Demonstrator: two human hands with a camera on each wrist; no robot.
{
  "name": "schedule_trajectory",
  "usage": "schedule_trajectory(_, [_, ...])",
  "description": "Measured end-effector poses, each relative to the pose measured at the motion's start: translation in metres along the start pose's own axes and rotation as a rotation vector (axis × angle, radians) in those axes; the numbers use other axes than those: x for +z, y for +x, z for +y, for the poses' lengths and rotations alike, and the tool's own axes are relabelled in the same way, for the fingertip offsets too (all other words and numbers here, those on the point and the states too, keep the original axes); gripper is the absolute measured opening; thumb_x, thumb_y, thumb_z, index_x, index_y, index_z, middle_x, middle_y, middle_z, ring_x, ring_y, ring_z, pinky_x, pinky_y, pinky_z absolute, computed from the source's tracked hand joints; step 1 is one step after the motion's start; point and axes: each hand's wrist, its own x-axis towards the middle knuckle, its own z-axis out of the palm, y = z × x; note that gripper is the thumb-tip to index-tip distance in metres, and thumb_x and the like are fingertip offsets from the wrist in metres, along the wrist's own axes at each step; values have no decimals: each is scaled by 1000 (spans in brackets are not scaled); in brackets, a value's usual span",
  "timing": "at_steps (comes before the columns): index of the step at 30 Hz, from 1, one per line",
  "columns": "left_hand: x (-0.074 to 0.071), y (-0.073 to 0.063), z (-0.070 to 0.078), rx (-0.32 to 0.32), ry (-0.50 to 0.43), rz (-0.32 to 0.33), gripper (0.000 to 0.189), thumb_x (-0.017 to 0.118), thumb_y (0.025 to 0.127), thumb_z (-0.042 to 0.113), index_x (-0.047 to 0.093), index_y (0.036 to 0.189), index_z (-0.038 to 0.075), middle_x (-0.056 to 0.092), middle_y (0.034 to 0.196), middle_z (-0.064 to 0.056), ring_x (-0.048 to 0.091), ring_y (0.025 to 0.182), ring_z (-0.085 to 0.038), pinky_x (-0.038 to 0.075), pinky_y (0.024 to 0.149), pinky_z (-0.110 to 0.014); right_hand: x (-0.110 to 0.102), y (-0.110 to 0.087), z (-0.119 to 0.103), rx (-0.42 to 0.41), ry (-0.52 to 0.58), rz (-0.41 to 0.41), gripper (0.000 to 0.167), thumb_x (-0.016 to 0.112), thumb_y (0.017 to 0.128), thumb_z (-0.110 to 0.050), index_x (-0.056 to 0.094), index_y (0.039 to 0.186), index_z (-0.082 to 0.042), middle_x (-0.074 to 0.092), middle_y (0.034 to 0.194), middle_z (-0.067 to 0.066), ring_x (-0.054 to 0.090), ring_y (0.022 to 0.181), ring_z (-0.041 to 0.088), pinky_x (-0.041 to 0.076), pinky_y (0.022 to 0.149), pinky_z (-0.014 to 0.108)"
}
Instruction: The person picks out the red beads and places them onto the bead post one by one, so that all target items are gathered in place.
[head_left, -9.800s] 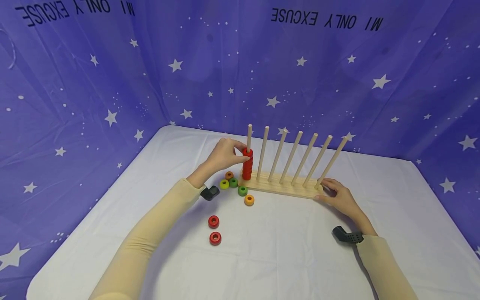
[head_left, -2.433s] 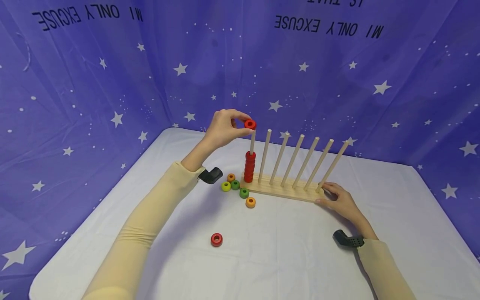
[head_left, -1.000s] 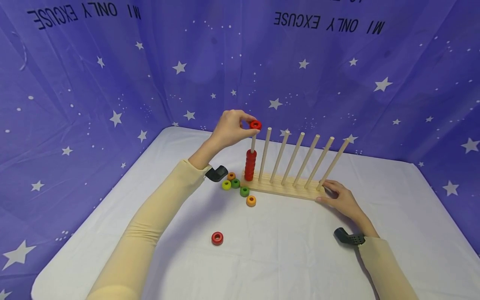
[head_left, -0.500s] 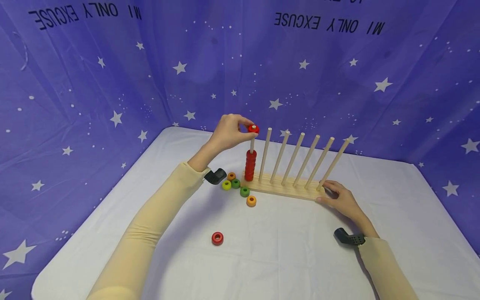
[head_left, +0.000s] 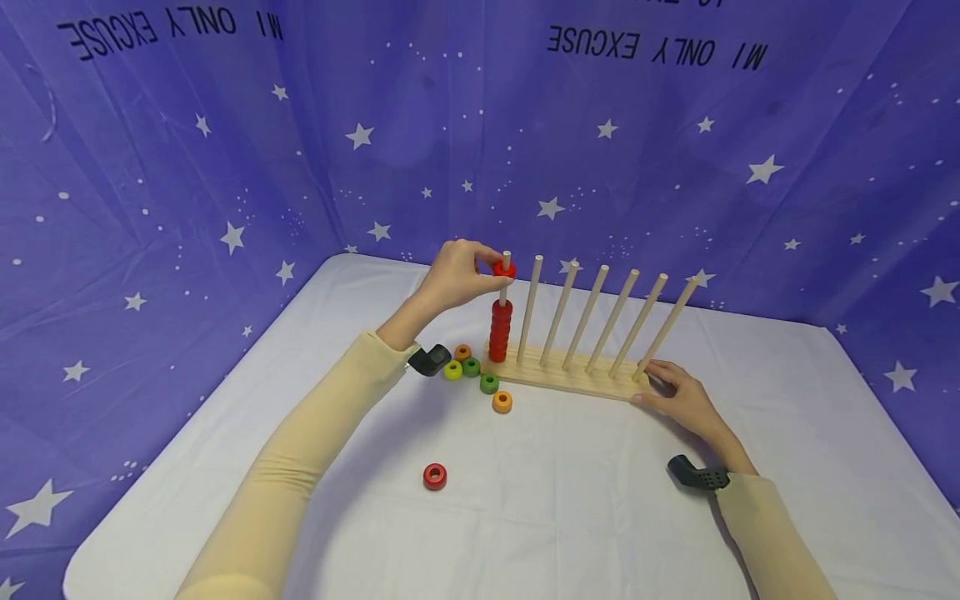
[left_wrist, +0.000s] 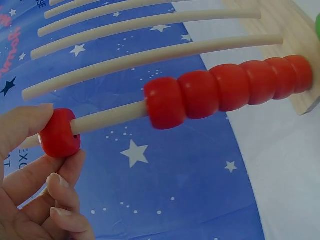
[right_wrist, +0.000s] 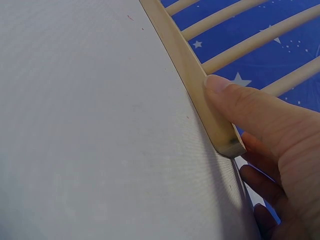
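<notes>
My left hand (head_left: 453, 277) pinches a red wooden bead (left_wrist: 59, 132) between thumb and fingers. The bead is threaded on the leftmost peg, just below its tip, which pokes out above. Lower on that peg sits a stack of several red beads (left_wrist: 227, 89), with bare peg between stack and held bead. The peg stands in a pale wooden base (head_left: 558, 380). At the base's right end my right hand (head_left: 686, 402) grips it, thumb (right_wrist: 235, 97) on the front edge and the other fingers partly hidden behind.
Several bare pegs (head_left: 588, 321) rise along the base. Beside its left end lie a yellow-green bead (head_left: 453, 370), two green beads (head_left: 489, 383) and two orange beads (head_left: 502, 402). One red bead (head_left: 435, 477) lies nearer on the white-covered table (head_left: 570, 517). A starry purple cloth (head_left: 450, 125) hangs behind.
The left hand brought a red bead from the table over the leftmost peg, threaded it on and moved it slightly down. One of two loose red beads left the table. The right hand stayed put.
</notes>
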Motion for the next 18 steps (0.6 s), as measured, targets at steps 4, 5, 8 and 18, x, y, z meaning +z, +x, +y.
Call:
schedule_trajectory(4, [6, -2, -5, 3, -5, -6, 34, 71, 82, 28, 70, 109, 8, 70, 109, -8, 50, 74, -18, 41, 57, -22, 0, 0, 1, -6, -6, -1, 70, 75, 78, -30, 48, 132, 6, 45, 137, 25, 37, 131, 45, 33, 104, 55])
schedule_trajectory(5, [7, -2, -7, 2, -11, -6, 33, 71, 82, 28, 70, 109, 8, 70, 109, -8, 51, 74, -18, 41, 57, -22, 0, 0, 1, -7, -7, -1, 70, 75, 78, -30, 48, 132, 6, 45, 137, 25, 37, 131, 45, 33, 104, 55])
schedule_trajectory(8, [9, -3, -9, 9, -24, 0, 32, 71, 82, 27, 71, 107, 8, 71, 108, -7, 51, 73, -18, 42, 57, -23, 1, 0, 1, -5, -9, -4, 71, 74, 78, -31, 48, 133, 5, 44, 137, 24, 37, 131, 45, 33, 104, 55])
schedule_trajectory(18, [17, -5, -15, -26, -17, -24, 34, 72, 81, 29, 71, 108, 8, 71, 105, -6, 50, 69, -18, 40, 54, -23, 0, -1, 1, -1, -13, -3, 71, 75, 78, -31, 48, 133, 5, 44, 138, 25, 36, 131, 45, 32, 105, 56])
